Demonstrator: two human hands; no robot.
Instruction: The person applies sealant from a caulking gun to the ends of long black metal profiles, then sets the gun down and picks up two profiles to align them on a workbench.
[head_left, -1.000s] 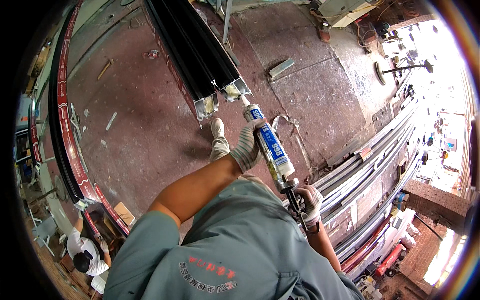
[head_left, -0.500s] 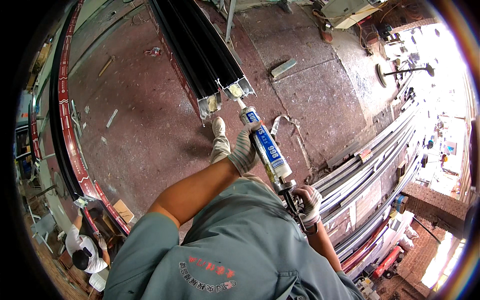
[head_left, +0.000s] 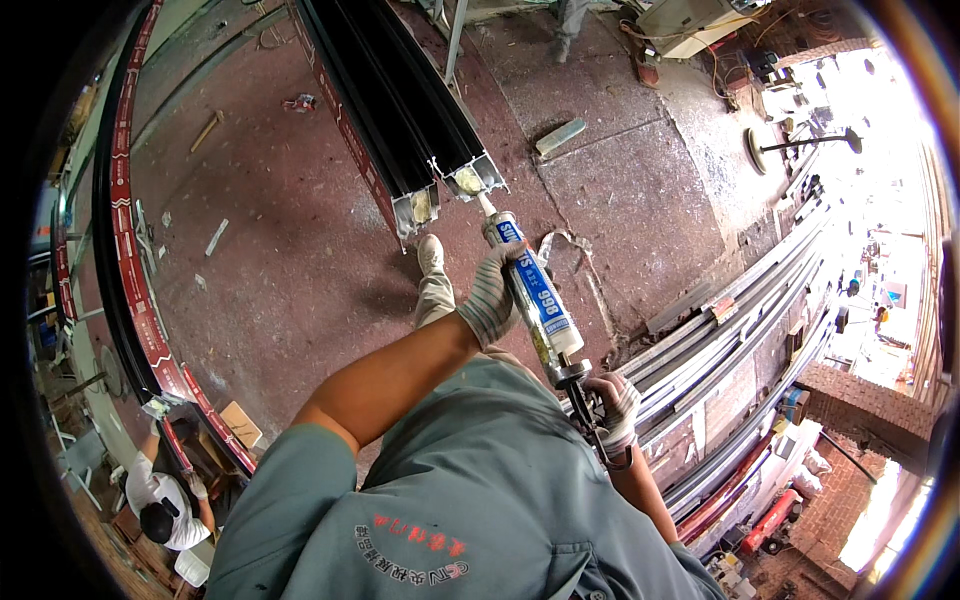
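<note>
My left hand (head_left: 493, 295), in a striped glove, is wrapped round the barrel of a caulking gun (head_left: 577, 372) that carries a blue and white sealant cartridge (head_left: 537, 290). Gloved too, my right hand (head_left: 613, 408) grips the gun's handle and trigger end near my waist. The white nozzle (head_left: 486, 204) points away from me, its tip at the cut end of a black window-frame profile (head_left: 385, 95). Pale yellowish filling (head_left: 467, 181) shows in that end's right chamber, and more filling sits in the left one. Whether sealant is coming out cannot be made out.
Long metal profiles (head_left: 735, 310) lie stacked at the right. A red-taped black profile (head_left: 125, 230) runs along the left, where a co-worker (head_left: 172, 505) bends over its near end. A grey offcut (head_left: 560, 136) and a wooden-handled tool (head_left: 207, 131) lie on the reddish floor.
My grip and the gun's place at the profile end stay nearly the same. The view has shifted slightly. At the far top, a person's legs have come into sight.
</note>
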